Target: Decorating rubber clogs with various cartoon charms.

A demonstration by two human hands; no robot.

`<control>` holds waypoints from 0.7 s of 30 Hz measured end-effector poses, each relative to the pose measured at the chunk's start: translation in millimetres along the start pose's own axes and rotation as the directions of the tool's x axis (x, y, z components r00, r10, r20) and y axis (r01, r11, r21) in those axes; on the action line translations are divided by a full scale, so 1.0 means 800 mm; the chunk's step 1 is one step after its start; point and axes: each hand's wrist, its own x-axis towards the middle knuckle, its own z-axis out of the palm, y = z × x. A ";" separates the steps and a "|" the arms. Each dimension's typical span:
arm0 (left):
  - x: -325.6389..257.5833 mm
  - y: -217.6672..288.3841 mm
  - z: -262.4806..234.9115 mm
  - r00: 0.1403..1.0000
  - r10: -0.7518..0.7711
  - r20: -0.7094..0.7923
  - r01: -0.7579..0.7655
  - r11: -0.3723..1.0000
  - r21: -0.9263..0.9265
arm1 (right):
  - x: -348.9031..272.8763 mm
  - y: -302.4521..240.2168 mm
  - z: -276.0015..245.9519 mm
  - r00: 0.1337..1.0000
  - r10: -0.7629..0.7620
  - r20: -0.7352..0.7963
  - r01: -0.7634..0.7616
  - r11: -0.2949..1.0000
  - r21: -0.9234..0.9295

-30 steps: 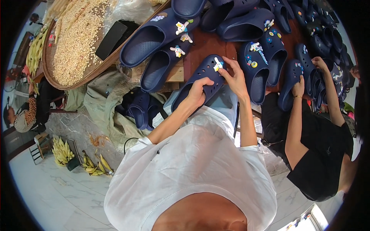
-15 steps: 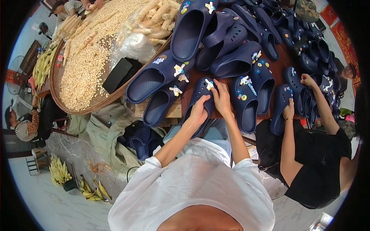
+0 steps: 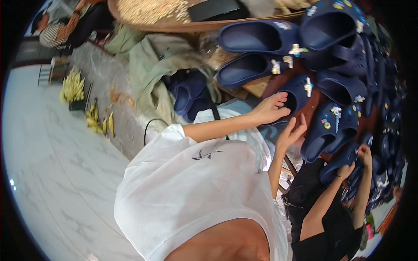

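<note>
White, grey-veined flooring (image 3: 56,174) spreads out at nine o'clock, taking twelve as straight up. At ten, a person in a striped top (image 3: 53,35) shows above a pale yellow-green bundle (image 3: 72,86) in a dark container (image 3: 77,105). Towards eleven, a rumpled greenish sack (image 3: 148,63) gapes around more navy clogs (image 3: 187,96). At twelve, the curved rim of a woven-looking tray (image 3: 183,28) cuts across my view, with pale kernels (image 3: 150,11) and a black box (image 3: 213,9) in it.

Over at one o'clock, two navy clogs (image 3: 257,37) with white charms lie side by side. The clog being worked on (image 3: 298,90) is at two, tilted, its toe up and to the right with a white charm (image 3: 308,87) on it, at the reddish counter (image 3: 311,107). The left hand (image 3: 271,109) is over its heel end, fingers loosely bent and apart, gripping nothing; I can't tell whether it touches. The right hand (image 3: 291,132), at three, is open just below, fingers spread, holding nothing. Beside it lies a decorated pair (image 3: 322,130). Past that, nearer four, a co-worker's hands (image 3: 347,170) hold another clog (image 3: 337,165).
</note>
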 end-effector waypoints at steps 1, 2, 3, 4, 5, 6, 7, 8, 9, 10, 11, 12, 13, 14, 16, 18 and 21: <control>-0.022 0.008 -0.023 0.997 0.079 0.012 -0.079 0.993 0.091 | -0.006 -0.001 0.001 0.999 -0.008 0.032 0.008 1.000 0.001; -0.034 0.011 -0.046 0.997 0.072 -0.010 -0.071 0.994 0.087 | -0.009 -0.005 0.004 0.998 -0.005 0.055 0.004 1.000 0.006; -0.042 0.015 -0.073 0.995 0.092 0.040 -0.094 0.993 0.073 | -0.010 -0.011 0.006 0.997 -0.030 0.077 0.031 0.999 -0.013; -0.042 0.016 -0.093 0.984 0.104 0.144 -0.114 0.991 0.064 | -0.017 -0.010 0.000 0.998 -0.040 0.049 0.043 0.998 -0.052; -0.055 0.017 -0.117 0.991 0.134 0.014 -0.135 0.989 0.065 | -0.018 -0.009 0.004 0.996 -0.045 0.072 0.049 0.998 -0.050; -0.068 0.003 -0.151 0.975 0.168 -0.146 -0.159 0.984 0.075 | -0.013 -0.012 0.014 0.994 -0.031 0.108 0.032 0.999 -0.006; -0.072 -0.007 -0.177 0.951 0.190 -0.245 -0.162 0.978 0.129 | -0.012 -0.011 0.012 0.996 0.005 0.088 -0.006 1.000 0.012; -0.075 -0.027 -0.207 0.919 0.173 -0.354 -0.132 0.982 0.137 | -0.011 -0.011 0.012 0.996 0.005 0.087 -0.006 1.000 0.011; -0.079 -0.060 -0.238 0.825 0.397 -0.402 -0.289 0.908 0.304 | -0.012 -0.010 0.013 0.997 0.014 0.079 -0.015 1.000 0.013; -0.086 -0.096 -0.269 0.757 0.358 -0.546 -0.113 0.896 0.430 | -0.013 -0.011 0.013 0.997 0.024 0.068 -0.025 1.000 0.011; -0.094 -0.121 -0.291 0.700 0.280 -0.657 -0.088 0.947 0.310 | -0.014 -0.013 0.014 0.998 0.023 0.065 -0.023 1.000 0.007; -0.102 -0.136 -0.304 0.631 0.069 -0.772 -0.132 0.991 -0.019 | -0.014 -0.016 0.014 0.997 0.022 0.073 -0.022 1.000 0.003; -0.112 -0.167 -0.329 0.598 0.050 -0.800 -0.121 0.992 -0.029 | -0.014 -0.019 0.014 0.996 0.019 0.088 -0.019 1.000 0.004; -0.124 -0.208 -0.360 0.540 0.062 -0.840 0.056 0.992 0.109 | -0.015 -0.021 0.015 0.995 0.012 0.101 -0.013 1.000 0.006; -0.117 -0.272 -0.402 0.518 0.090 -0.851 0.237 0.941 0.244 | -0.019 -0.011 0.012 0.996 0.012 0.088 -0.008 0.999 -0.044; -0.120 -0.302 -0.417 0.409 0.113 -0.906 0.643 0.669 0.373 | -0.018 -0.013 0.012 0.994 0.039 0.105 -0.036 0.999 -0.030; -0.098 -0.312 -0.420 0.434 -0.093 -0.896 0.826 0.438 0.355 | -0.019 -0.004 0.007 0.995 0.055 0.086 -0.051 0.998 -0.047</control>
